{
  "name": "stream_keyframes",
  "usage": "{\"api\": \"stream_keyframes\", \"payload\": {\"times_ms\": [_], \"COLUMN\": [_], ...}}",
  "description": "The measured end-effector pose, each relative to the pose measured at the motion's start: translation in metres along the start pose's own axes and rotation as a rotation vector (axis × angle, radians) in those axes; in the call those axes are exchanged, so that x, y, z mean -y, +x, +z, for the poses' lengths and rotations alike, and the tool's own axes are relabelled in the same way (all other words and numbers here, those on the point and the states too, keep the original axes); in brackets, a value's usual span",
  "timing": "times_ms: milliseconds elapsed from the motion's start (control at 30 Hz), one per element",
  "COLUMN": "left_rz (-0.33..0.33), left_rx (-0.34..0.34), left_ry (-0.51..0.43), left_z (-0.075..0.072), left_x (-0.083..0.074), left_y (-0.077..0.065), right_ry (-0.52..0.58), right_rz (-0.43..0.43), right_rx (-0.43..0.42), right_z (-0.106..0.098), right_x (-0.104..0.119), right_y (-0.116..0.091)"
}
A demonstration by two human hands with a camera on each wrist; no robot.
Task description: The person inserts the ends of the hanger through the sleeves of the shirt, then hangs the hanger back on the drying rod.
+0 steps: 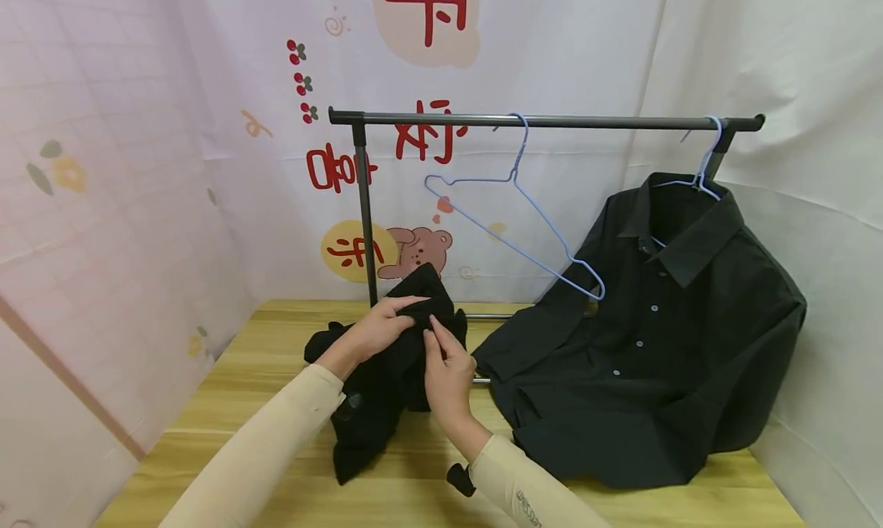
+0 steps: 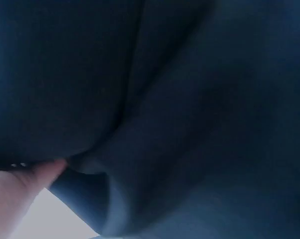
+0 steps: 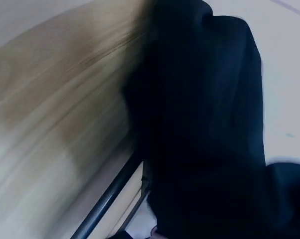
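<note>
A crumpled black garment (image 1: 375,382) is held up over the wooden table, left of centre in the head view. My left hand (image 1: 375,330) grips its upper part, thumb and fingers in the folds. Close beside it, my right hand (image 1: 450,371) pinches the cloth between thumb and fingertips. Dark fabric (image 2: 190,109) fills most of the left wrist view, with one fingertip at a fold. In the right wrist view the garment (image 3: 205,99) hangs as a blurred dark mass, and the right hand is mostly hidden. Much of the garment's shape is lost in folds.
A dark metal rack (image 1: 441,119) stands at the back of the table (image 1: 228,436). From its rail hangs a bare blue hanger (image 1: 483,181). On the right, a black button shirt (image 1: 690,336) hangs on another blue hanger (image 1: 705,160), its lower part spread on the table.
</note>
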State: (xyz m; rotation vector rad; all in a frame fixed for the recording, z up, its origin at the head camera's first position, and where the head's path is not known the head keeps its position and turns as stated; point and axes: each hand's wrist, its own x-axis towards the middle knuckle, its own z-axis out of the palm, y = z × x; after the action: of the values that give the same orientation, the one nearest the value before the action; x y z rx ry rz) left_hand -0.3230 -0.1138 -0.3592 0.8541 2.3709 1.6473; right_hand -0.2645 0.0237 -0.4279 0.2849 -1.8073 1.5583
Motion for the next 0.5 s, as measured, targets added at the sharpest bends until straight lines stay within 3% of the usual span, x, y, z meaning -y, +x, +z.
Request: {"api": "stream_keyframes", "payload": {"times_ms": [133,233,333,400,500], "left_rz": [0.081,0.091,0.035,-0.037,-0.16], "left_rx": [0.027,0.04,0.041,0.039,0.0], "left_ry": [-0.057,-0.142,-0.221,-0.242,-0.175], "left_z": [0.003,0.003,-0.001,-0.008,-0.024], "left_x": [-0.01,-0.013,-0.006,0.006,0.031], "left_y": [0.0,-0.001,-0.004,-0.008,-0.021], "right_ry": [0.004,-0.016,-0.067,-0.098,-0.109], "right_rz": [-0.145,-0.22,-0.233,-0.218,-0.229], "right_rx": [-0.092,-0.081,0.029,0.127,0.224], "right_z": [-0.001,-0.001,-0.002,-0.005,-0.013], "right_x": [0.003,0.004,0.002,-0.001,-0.009], "right_y": [-0.006,-0.015,-0.024,-0.028,-0.028]}}
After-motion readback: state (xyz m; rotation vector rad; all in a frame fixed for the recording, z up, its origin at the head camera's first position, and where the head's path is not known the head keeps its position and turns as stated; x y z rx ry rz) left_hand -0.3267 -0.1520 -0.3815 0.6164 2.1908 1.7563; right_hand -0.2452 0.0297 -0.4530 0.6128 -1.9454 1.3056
